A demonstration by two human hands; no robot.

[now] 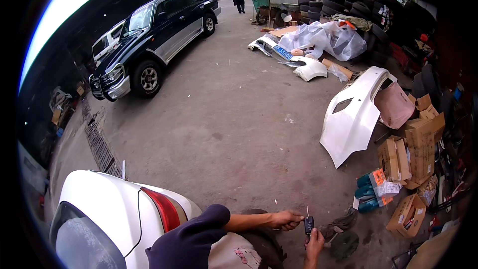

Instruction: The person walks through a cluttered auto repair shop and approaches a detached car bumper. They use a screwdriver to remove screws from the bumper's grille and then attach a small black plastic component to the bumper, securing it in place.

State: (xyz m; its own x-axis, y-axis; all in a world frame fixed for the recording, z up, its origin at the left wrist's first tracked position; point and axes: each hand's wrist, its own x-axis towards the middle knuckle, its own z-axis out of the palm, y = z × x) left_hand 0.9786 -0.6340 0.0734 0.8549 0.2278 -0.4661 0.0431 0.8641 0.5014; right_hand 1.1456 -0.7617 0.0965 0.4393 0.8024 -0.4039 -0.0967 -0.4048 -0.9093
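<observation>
Right hand (314, 243): grip pinching a black car key (309, 225) from below, its thin blade pointing up. Left hand (287, 220) just left of the key, fingers bunched near the blade's base; cannot tell whether that grip pinches it. Key sits above the paved ground (224, 134), right of a white car (109, 204) with red tail light. Dark rag (339, 223) on ground, near right hand.

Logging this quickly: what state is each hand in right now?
Left hand: fingertips at the key; can't tell whether they grip it.
Right hand: closed, holding the key.
</observation>
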